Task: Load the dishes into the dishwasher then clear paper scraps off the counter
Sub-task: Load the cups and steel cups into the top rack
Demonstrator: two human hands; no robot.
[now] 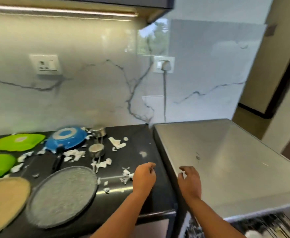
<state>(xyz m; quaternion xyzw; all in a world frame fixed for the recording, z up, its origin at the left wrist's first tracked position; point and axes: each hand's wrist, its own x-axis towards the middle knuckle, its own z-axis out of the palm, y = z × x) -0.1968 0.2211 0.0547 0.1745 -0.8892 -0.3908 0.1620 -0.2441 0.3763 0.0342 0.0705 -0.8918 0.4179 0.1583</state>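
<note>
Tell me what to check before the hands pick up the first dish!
1. The left hand is free: ok, it holds nothing.
2. The right hand is free: ok, it holds nothing too.
3. A dish lies near: ok, the grey plate sits on the counter, left of the left hand.
4. The blue pan is free of clutter: not ok, paper scraps lie around it.
5. The dishwasher rack has room: cannot tell, only a blurred corner shows.

Nothing is legible; the mark [197, 157] on the dishwasher [230, 172] is blurred.
</note>
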